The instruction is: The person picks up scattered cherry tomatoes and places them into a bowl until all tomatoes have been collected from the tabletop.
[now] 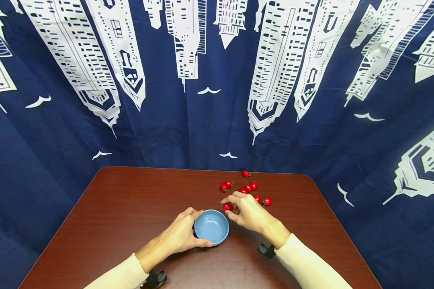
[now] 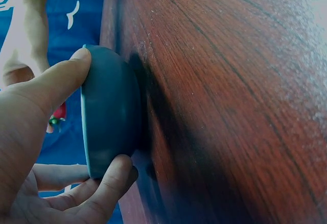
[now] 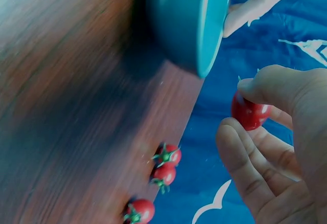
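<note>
My left hand [image 1: 182, 233] holds a small blue bowl [image 1: 211, 227] by its side, thumb at the near rim and fingers at the far side. The left wrist view shows the bowl [image 2: 110, 111] upright, close over the brown table, with a shadow beside it. Just right of the bowl, my right hand [image 1: 249, 212] pinches a red cherry tomato [image 3: 249, 112] between thumb and fingertips. In the head view this tomato [image 1: 228, 206] is near the bowl's right rim, outside it. The bowl's inside looks bare.
Several loose cherry tomatoes [image 1: 248, 187] with green stems lie on the brown table [image 1: 137, 204] beyond and beside the right hand. One tomato [image 1: 246, 173] is by the far edge. A navy curtain [image 1: 209, 124] with white buildings hangs behind the table.
</note>
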Demonstrator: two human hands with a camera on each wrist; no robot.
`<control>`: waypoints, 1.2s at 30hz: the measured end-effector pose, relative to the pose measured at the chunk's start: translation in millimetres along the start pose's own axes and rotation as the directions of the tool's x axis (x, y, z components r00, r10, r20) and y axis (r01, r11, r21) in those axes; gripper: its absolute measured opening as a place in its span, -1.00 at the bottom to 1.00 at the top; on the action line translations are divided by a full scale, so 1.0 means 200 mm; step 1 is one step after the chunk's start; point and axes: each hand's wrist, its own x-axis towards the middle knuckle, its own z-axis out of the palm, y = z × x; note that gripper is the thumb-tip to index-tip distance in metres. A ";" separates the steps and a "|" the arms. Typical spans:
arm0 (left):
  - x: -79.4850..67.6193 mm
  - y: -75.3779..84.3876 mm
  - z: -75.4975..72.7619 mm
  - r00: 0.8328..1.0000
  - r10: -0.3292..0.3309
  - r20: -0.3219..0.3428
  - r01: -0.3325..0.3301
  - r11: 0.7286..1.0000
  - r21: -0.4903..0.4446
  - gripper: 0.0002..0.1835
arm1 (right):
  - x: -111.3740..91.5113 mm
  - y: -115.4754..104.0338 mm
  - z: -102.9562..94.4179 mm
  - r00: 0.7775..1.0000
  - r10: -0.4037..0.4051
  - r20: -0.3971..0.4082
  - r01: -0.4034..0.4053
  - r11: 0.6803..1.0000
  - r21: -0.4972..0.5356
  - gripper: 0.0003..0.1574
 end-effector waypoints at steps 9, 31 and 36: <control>-0.01 0.00 0.00 1.000 -0.010 0.006 0.010 1.000 -0.014 0.18 | 0.07 -0.10 0.02 0.999 -0.032 0.042 0.031 0.999 0.005 -0.62; 0.00 -0.02 0.01 1.000 0.015 -0.002 -0.015 0.999 -0.043 0.15 | 0.12 -0.17 0.12 0.982 -0.046 0.186 0.044 0.999 0.017 -0.67; -0.01 -0.02 0.01 1.000 0.020 -0.006 -0.020 0.999 -0.041 0.14 | 0.11 -0.17 0.13 0.980 -0.038 0.196 0.037 0.999 0.009 -0.65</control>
